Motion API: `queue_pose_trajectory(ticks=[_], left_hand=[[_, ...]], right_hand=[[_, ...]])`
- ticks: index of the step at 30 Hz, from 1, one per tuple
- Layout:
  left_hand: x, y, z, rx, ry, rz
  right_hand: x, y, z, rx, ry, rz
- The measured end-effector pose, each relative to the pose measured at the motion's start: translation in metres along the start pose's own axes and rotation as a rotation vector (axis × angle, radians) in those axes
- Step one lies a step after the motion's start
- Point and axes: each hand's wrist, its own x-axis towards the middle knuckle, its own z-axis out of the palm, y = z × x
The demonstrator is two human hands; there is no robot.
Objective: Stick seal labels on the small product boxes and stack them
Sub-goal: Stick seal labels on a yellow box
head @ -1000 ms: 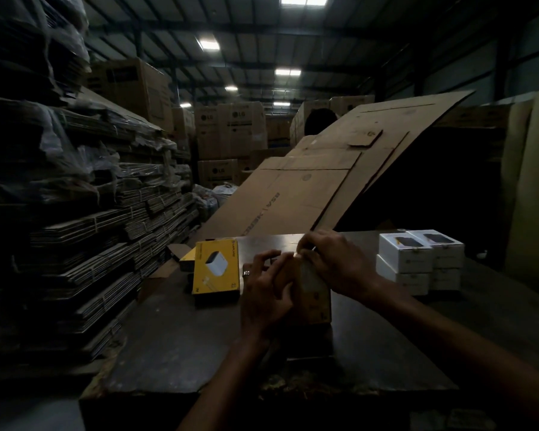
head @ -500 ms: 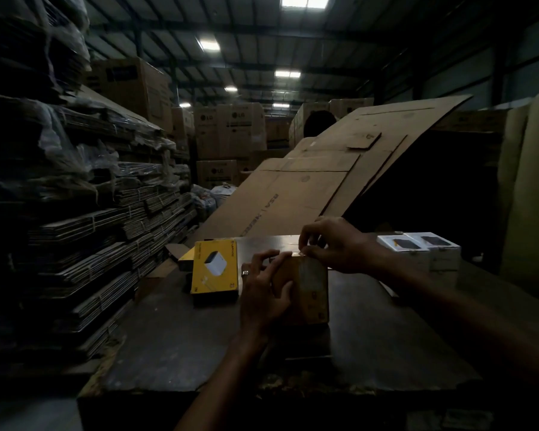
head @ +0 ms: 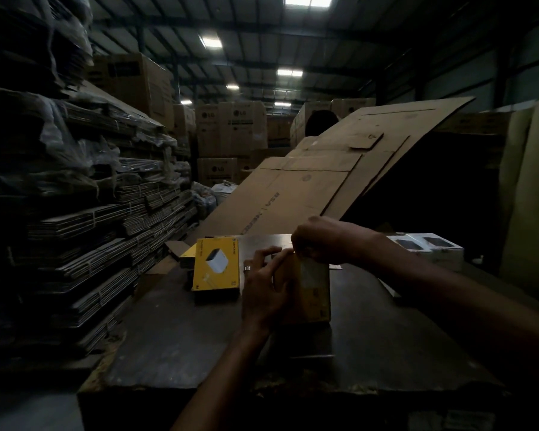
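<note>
Box: yellow product box (head: pixel 313 289) upright on my counter (head: pixel 175 334), mid-surface.
Left hand (head: pixel 266 293): wrapped round the box's left side — holding it.
Right hand (head: pixel 325 241): fingers curled at the box's top edge; label too dark to see.
Counter: dark, worn; yellow charger box (head: pixel 216 269) left, white boxes (head: pixel 430 248) right.
Room: dim warehouse — flattened cardboard stacks (head: pixel 84 219), leaning cardboard sheet (head: pixel 308 188), ceiling lights (head: pixel 290 72).

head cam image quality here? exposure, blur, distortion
Head view: badly underexposed, only the ceiling lights blow out; table and both arms nearly black. The flat yellow box reads clearly, the held box is dim and soft. The left hand and right hand lack finger detail. Wide-angle bending at the edges.
</note>
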Motion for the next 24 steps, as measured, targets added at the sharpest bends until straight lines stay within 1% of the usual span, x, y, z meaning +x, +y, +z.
queue_pose_trajectory(ticks=[6, 11, 17, 24], left_hand=[[0.001, 0.001, 0.001, 0.005, 0.010, -0.003], [0.002, 0.001, -0.001, 0.023, 0.018, 0.000], [0.002, 0.004, 0.000, 0.043, 0.036, -0.005], [0.003, 0.001, 0.001, 0.038, 0.027, 0.013]], right_hand=[[0.001, -0.006, 0.001, -0.089, 0.038, -0.075], [-0.002, -0.007, 0.003, -0.115, 0.044, -0.092], [0.000, -0.010, 0.007, -0.200, 0.082, -0.106], [-0.002, -0.010, 0.013, -0.280, 0.184, -0.117]])
